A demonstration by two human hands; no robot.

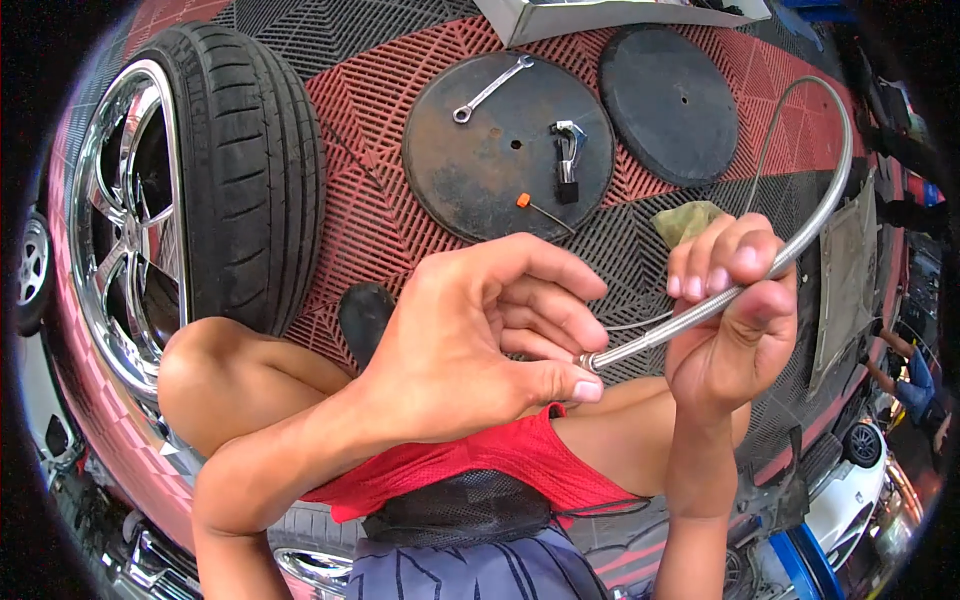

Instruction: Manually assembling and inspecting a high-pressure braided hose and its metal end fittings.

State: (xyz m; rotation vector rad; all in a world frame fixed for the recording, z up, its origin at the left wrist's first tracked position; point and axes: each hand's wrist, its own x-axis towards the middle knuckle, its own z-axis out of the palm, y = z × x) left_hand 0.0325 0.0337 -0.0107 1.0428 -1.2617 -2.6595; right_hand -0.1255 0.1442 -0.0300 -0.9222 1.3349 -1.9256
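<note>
A braided metal hose (840,170) loops up at the right and curves down toward my lap. My right hand (735,310) grips it between thumb and fingers, a short way from its end. My left hand (490,340) is curled around the hose's end, the thumb against the small metal fitting (588,363) there. Beyond my hands lies a round dark disc (455,170). On it rest a combination wrench (494,88), a silver tool with a black end (567,160), and a thin-shafted tool with an orange handle (524,201).
A chrome wheel with a black tyre (255,170) stands close on my left. A second dark disc (668,110) and a white box (610,18) lie farther off. An olive cloth-like piece (685,222) sits behind my right hand. Another person (912,385) is at the far right.
</note>
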